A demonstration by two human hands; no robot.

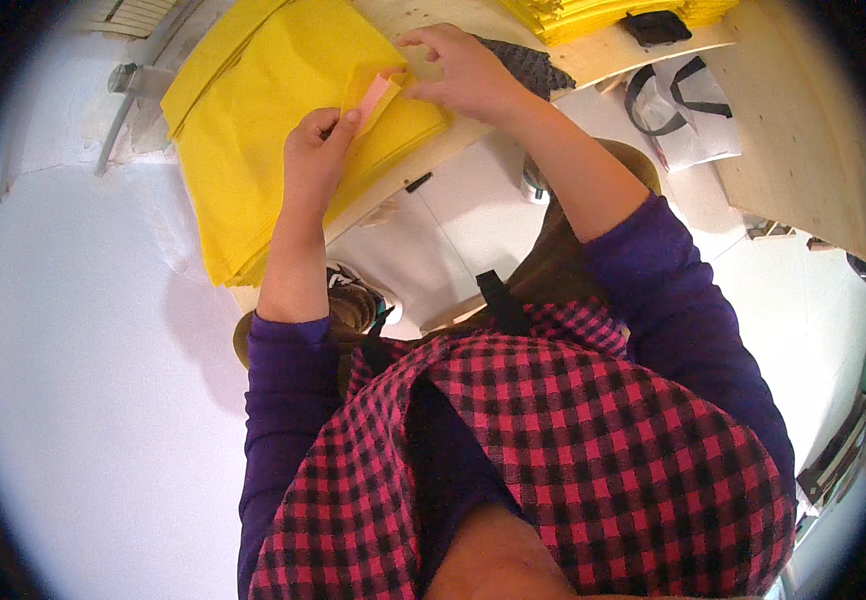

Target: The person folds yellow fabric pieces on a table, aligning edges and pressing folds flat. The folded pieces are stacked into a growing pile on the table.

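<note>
A stack of yellow fabric sheets [253, 110] lies on the wooden table in front of me. At its near right part, a narrow pink strip [373, 98] sits along a turned-up yellow edge. My left hand [315, 150] is closed on the lower end of this strip, thumb on top. Just beyond the strip's upper end is my right hand [468, 78], its thumb and fingers apart in a curve. Nothing shows between them. What the left fingers touch beneath the fabric is hidden.
Another yellow stack [563, 18] lies at the far right, with a small black object [656, 28] on it. Dark textured material [528, 66] lies behind my right wrist. A white bag [695, 118] with dark handles stands to the right, below a wooden panel [803, 120].
</note>
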